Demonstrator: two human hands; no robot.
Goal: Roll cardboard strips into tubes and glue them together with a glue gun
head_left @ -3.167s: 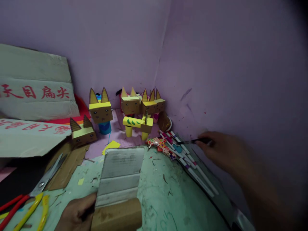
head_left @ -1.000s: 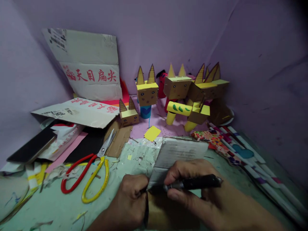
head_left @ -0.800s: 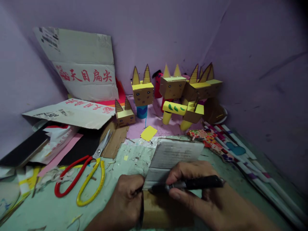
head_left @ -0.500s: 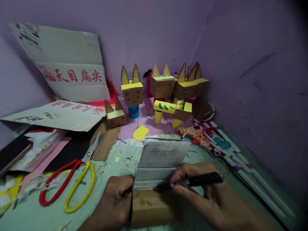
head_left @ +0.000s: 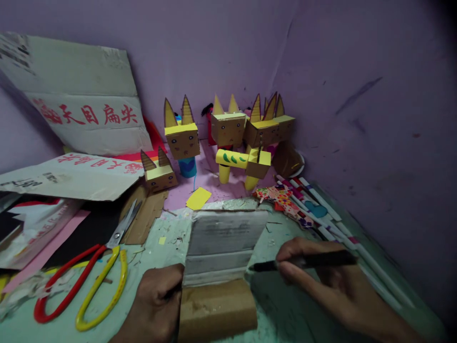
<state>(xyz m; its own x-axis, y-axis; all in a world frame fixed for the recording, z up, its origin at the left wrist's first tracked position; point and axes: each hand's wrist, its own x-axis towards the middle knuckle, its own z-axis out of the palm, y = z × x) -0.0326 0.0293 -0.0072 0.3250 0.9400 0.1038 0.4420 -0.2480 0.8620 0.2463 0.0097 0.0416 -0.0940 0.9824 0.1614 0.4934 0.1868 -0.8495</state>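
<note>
A piece of cardboard stands folded in front of me, its upright part grey-white with crease lines and its near part a rounded brown roll. My left hand is closed on its left edge, the fingertips hidden behind it. Between the thumb and fingers of my right hand is a black pen, held almost level. The pen's tip points left, beside the right edge of the cardboard near its fold; whether it touches is hard to tell.
Scissors with red and yellow handles lie at left. Cardboard box sheets lean on the wall behind. Several eared cardboard figures stand at the back around a yellow four-legged one. Paper rods and a yellow paper piece lie about.
My right hand has drawn the pen to the right, off the cardboard's fold to beside its right edge. My left hand still grips the cardboard. The whole view has shifted slightly.
</note>
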